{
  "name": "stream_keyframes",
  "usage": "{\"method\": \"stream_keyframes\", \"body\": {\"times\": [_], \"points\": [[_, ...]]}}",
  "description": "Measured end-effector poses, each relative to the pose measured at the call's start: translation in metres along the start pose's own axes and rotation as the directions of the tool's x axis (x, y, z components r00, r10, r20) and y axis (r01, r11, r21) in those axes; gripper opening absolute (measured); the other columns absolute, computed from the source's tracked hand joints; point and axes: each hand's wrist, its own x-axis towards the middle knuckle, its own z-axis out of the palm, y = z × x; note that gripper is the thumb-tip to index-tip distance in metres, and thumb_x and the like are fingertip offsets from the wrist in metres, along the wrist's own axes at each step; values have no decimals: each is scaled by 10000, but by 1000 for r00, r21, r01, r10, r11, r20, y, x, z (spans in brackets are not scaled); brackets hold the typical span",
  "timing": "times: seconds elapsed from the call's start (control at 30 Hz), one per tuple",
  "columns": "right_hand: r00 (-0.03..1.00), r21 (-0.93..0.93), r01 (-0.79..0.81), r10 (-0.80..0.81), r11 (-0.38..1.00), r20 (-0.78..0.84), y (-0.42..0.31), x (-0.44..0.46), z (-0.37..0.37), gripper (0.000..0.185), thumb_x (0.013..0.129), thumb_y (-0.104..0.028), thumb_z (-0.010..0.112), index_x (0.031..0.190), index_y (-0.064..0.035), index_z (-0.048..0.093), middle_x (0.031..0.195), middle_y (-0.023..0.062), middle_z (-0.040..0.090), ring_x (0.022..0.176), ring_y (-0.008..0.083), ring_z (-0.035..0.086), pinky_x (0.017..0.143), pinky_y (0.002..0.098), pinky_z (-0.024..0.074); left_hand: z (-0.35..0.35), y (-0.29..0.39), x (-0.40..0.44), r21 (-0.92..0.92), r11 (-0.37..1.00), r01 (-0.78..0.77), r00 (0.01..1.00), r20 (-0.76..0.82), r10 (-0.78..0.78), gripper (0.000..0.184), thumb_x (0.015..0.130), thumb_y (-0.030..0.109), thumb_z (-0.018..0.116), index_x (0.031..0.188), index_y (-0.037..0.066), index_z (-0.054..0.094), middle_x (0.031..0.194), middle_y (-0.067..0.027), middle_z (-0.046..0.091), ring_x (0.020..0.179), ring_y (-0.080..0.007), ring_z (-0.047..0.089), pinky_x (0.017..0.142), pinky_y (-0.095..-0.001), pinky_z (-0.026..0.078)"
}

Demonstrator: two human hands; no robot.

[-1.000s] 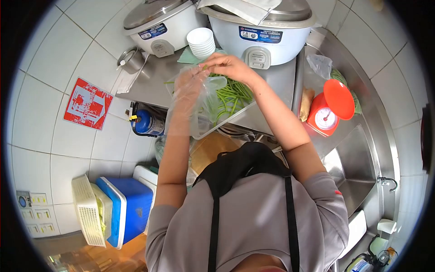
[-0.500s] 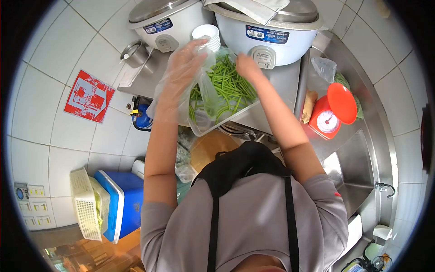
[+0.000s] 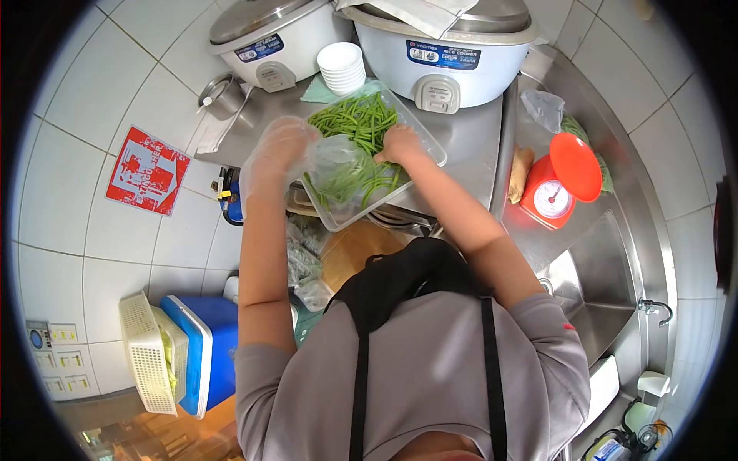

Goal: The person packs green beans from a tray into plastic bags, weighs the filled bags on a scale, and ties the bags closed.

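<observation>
Long green beans (image 3: 357,119) are heaped in a clear plastic tray (image 3: 440,154) on the steel counter. Clear plastic covers my left hand (image 3: 283,144) and part of its forearm; my fingers look curled in the plastic bag (image 3: 338,167). The bag reaches from that hand across the tray's near left part, with beans visible through or beneath it. At the right side of the bean heap is my right hand (image 3: 401,144), its fingers closed at the beans and its fingertips partly hidden.
Two rice cookers (image 3: 453,77) stand behind the tray, beside stacked white bowls (image 3: 341,67). A metal pot (image 3: 221,97) is at the left. To the right are a red scale (image 3: 547,196), a plastic bag of greens and a steel sink (image 3: 607,265). A blue cooler (image 3: 219,342) sits lower left.
My left hand has come down and left with the plastic bag, uncovering more beans. My right hand has moved down and slightly left, from the tray's far edge to the beans.
</observation>
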Motion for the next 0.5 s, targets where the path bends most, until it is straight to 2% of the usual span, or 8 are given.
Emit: {"method": "stream_keyframes", "body": {"times": [0.07, 0.1, 0.2, 0.3, 0.37, 0.4, 0.47, 0.5], "points": [[996, 11, -7, 8, 1000, -91, -6, -9, 0, 774, 576, -359, 788, 1133, 84, 484, 1166, 222, 508, 1091, 334, 497, 891, 376, 438, -1, -6, 6, 88, 988, 130, 953, 264, -149, 196, 726, 74, 509, 835, 111, 667, 896, -70, 603, 857, -197, 578, 759, -275, 445], [998, 18, 6, -5, 1000, -69, -6, -5, 1, 734, 598, -333, 771, 1130, 84, 485, 1142, 221, 525, 1073, 330, 514, 877, 376, 447, -1, -10, 10, 145, 972, 185, 896, 382, -228, 201, 730, 68, 492, 821, 108, 667, 905, -70, 602, 874, -203, 575, 769, -274, 444], [1000, 71, 7, -6, 997, -16, -4, 10, 8, 605, 671, -238, 705, 1134, 78, 479, 1106, 216, 557, 1040, 316, 550, 848, 370, 465, 0, -36, 6, 168, 984, -62, 923, 385, -7, 201, 734, 78, 471, 798, 98, 660, 912, -81, 599, 885, -204, 571, 787, -269, 437], [999, 130, -19, 23, 991, -29, -6, 14, 6, 457, 732, -139, 622, 1122, 59, 490, 1102, 206, 566, 1026, 301, 566, 836, 359, 470, -5, -35, 9, 133, 981, 138, 936, 306, -173, 207, 711, 59, 478, 817, 88, 654, 931, -79, 603, 893, -212, 569, 805, -283, 437], [997, 94, 19, -11, 995, -82, -1, 8, -10, 348, 742, -112, 586, 1049, 47, 548, 1047, 208, 596, 985, 297, 587, 822, 362, 474, -15, -13, 3, -160, 951, 265, 962, 118, -248, 209, 715, 117, 502, 859, 63, 644, 949, -128, 598, 937, -257, 555, 830, -313, 428], [996, 99, 49, -41, 994, -80, 1, 3, -21, 303, 740, -109, 578, 1006, 35, 572, 1033, 205, 602, 988, 294, 587, 822, 361, 474, -16, -3, 1, -311, 903, 298, 952, 33, -303, 226, 717, 146, 514, 880, 51, 639, 958, -153, 595, 959, -280, 548, 842, -328, 423], [992, 107, 111, -103, 988, -76, 5, -3, -40, 224, 736, -101, 562, 920, 13, 620, 1005, 200, 614, 993, 287, 585, 820, 360, 473, -9, 5, 8, -320, 900, 295, 949, -14, -316, 239, 735, 122, 488, 914, 56, 630, 1003, -148, 587, 983, -269, 542, 853, -321, 422], [987, 96, 154, -148, 983, -68, 11, 8, -37, 205, 716, -86, 551, 883, 10, 621, 958, 201, 621, 938, 284, 603, 771, 369, 483, -5, 4, 11, -324, 900, 291, 947, -37, -320, 247, 743, 110, 474, 931, 58, 626, 1025, -145, 583, 995, -264, 539, 859, -318, 422]]}}
